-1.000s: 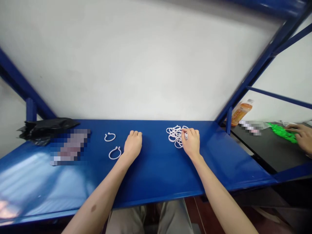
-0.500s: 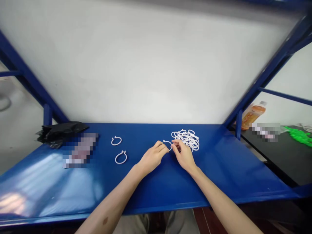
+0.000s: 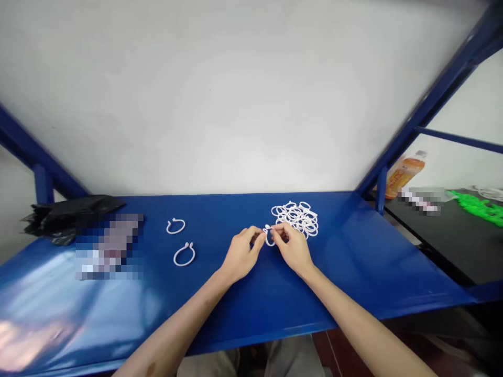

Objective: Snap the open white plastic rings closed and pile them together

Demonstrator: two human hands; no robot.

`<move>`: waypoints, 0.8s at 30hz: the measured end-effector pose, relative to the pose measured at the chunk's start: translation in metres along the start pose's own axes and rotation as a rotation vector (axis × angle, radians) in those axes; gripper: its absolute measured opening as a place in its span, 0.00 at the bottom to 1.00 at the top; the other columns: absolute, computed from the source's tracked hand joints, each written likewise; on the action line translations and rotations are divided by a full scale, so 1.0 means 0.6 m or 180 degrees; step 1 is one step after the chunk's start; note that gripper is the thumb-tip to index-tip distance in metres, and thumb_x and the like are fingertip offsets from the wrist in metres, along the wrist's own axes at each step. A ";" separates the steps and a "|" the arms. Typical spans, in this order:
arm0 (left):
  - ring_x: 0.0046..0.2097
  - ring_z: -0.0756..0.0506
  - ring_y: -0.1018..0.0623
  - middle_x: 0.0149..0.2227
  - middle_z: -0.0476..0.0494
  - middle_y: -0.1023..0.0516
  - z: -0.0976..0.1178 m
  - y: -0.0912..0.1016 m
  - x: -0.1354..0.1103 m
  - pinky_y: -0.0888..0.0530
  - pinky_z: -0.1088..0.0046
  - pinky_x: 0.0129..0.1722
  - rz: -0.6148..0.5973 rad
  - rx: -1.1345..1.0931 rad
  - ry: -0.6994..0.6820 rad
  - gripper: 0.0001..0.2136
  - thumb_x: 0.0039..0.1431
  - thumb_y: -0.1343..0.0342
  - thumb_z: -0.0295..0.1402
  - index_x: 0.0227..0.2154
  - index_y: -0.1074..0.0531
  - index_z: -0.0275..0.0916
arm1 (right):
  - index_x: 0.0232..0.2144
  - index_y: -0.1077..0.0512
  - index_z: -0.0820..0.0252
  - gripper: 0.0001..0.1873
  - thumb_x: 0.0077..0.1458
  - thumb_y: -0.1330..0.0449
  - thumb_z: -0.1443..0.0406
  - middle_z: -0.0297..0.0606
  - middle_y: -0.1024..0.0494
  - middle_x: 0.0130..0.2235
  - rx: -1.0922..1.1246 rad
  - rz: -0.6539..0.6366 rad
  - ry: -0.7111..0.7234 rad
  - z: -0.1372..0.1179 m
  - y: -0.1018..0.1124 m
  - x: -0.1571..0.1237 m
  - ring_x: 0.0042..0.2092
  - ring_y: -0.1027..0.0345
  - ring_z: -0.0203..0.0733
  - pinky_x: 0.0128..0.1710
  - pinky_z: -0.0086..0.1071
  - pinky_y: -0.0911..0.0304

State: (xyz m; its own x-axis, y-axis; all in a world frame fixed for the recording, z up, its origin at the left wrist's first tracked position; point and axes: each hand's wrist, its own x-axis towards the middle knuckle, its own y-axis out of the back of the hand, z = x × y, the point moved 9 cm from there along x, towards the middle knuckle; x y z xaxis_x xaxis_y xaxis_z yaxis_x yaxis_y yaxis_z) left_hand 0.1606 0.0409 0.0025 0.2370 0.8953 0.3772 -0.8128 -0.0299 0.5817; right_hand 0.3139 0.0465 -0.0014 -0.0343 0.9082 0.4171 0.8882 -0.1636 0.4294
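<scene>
Between my two hands is a small white open ring (image 3: 269, 240) with knobbed ends, held just above the blue tabletop (image 3: 243, 309). My left hand (image 3: 244, 253) pinches it from the left with thumb and fingers. From the right, my right hand (image 3: 293, 248) pinches its other side, the fingertips close to those of the left. Just behind my right hand lies a heap of similar white rings (image 3: 296, 215). Off to the left, two separate white rings, an upper ring (image 3: 175, 226) and a lower ring (image 3: 184, 255), lie flat with gaps facing away from me.
A black plastic bag (image 3: 74, 212) and a blurred-out flat item (image 3: 118, 241) lie at the table's left. Blue frame posts (image 3: 380, 191) rise at both sides. On a black side table (image 3: 436, 238) stand an orange bottle (image 3: 406, 173) and a green pile (image 3: 481, 208).
My left hand has turned so its thumb shows, and the ring has been turned between my fingers, its knobbed ends now near both fingertips. The camera view has shifted slightly.
</scene>
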 end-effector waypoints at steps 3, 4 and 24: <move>0.35 0.47 0.25 0.31 0.50 0.22 0.003 -0.004 -0.001 0.30 0.71 0.38 -0.0058 -0.0039 -0.0002 0.13 0.70 0.53 0.37 0.31 0.27 0.42 | 0.33 0.27 0.55 0.08 0.62 0.43 0.60 0.34 0.19 0.29 -0.0247 -0.0079 0.0117 -0.008 -0.006 -0.003 0.28 0.26 0.40 0.31 0.33 0.31; 0.35 0.47 0.24 0.30 0.50 0.22 0.001 -0.003 -0.001 0.31 0.71 0.38 -0.0022 -0.0028 0.0023 0.13 0.70 0.53 0.36 0.31 0.27 0.42 | 0.32 0.28 0.54 0.08 0.62 0.43 0.61 0.34 0.20 0.29 -0.0321 -0.0095 0.0165 -0.009 -0.008 -0.004 0.28 0.26 0.40 0.31 0.33 0.32; 0.37 0.45 0.24 0.31 0.47 0.24 -0.018 -0.013 -0.009 0.29 0.69 0.39 0.0107 0.0410 -0.0129 0.13 0.71 0.55 0.35 0.32 0.29 0.41 | 0.32 0.31 0.56 0.10 0.67 0.48 0.68 0.37 0.24 0.33 -0.1368 -0.0127 0.1080 -0.031 -0.033 -0.026 0.35 0.28 0.42 0.36 0.33 0.34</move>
State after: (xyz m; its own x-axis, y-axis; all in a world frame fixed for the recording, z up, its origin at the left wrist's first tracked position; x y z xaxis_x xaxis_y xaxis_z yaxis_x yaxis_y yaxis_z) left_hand 0.1599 0.0410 -0.0119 0.2341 0.8742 0.4254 -0.7462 -0.1189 0.6550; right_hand 0.2883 0.0283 -0.0013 -0.2732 0.7533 0.5982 0.6184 -0.3388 0.7091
